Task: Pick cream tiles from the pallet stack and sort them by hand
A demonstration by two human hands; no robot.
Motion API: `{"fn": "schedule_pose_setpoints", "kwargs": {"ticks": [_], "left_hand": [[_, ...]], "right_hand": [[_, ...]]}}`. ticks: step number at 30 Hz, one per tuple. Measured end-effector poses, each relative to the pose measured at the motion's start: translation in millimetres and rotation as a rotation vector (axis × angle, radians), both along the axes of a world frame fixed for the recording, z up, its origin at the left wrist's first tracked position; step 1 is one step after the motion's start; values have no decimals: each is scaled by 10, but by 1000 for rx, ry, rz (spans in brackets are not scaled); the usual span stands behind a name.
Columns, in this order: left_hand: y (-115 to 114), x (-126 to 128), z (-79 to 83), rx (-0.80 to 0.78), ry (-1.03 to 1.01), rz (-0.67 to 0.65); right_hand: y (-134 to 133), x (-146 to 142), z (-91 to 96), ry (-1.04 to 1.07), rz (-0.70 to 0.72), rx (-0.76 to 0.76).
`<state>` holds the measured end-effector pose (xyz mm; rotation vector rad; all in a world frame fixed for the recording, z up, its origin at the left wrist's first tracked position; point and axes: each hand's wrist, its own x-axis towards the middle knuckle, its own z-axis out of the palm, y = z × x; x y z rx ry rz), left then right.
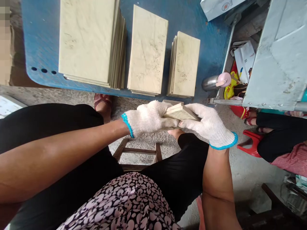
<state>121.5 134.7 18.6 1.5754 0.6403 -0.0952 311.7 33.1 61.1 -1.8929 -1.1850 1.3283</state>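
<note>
Two gloved hands meet on a small stack of tiles (180, 112) held in the air above the knees, just below the edge of a blue table (43, 41); the left hand (148, 118) is closed over the stack's near end, the right hand (208, 124) wrapped under and around its far end, fingers clamped on the edges; the step in hand looks like squaring the stack, and the next move would call for a firm two-handed hold so no tile slides out; on the table lie three piles of like tiles, a large pile (88, 41), a middle pile (148, 49) and a small pile (184, 64), well apart from the hands; a steel flask (213, 82) lies at right, its contents hidden.
</note>
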Motion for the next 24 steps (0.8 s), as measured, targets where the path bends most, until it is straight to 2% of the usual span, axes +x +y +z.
{"fn": "schedule_pose_setpoints", "kwargs": {"ticks": [2, 4, 6, 8, 10, 12, 15, 17, 21, 24], "left_hand": [[-26, 3, -13, 39, 55, -43], [-68, 5, -51, 84, 105, -95], [-118, 7, -117, 122, 101, -130], [-158, 13, -206, 152, 66, -158], [-167, 21, -297, 190, 67, -217], [-138, 29, -364, 261, 162, -303], [-69, 30, -383, 370, 428, -463], [-50, 28, -349, 419, 517, -539], [-102, 37, -247, 492, 455, -632], [-147, 48, -184, 502, 434, -734]], "right_hand": [[-42, -18, -40, 11, 14, -20], [-102, -48, -85, 42, -34, -40], [-184, -81, -124, 60, -81, -59], [-276, -112, -158, 15, -67, -69], [-361, -140, -203, -94, 6, -62], [-424, -162, -288, -239, 105, -51], [-465, -167, -519, -461, 261, -83], [-463, -150, -719, -581, 353, -130], [-421, -105, -1061, -704, 476, -219], [-367, -84, -1201, -759, 547, -285]]}}
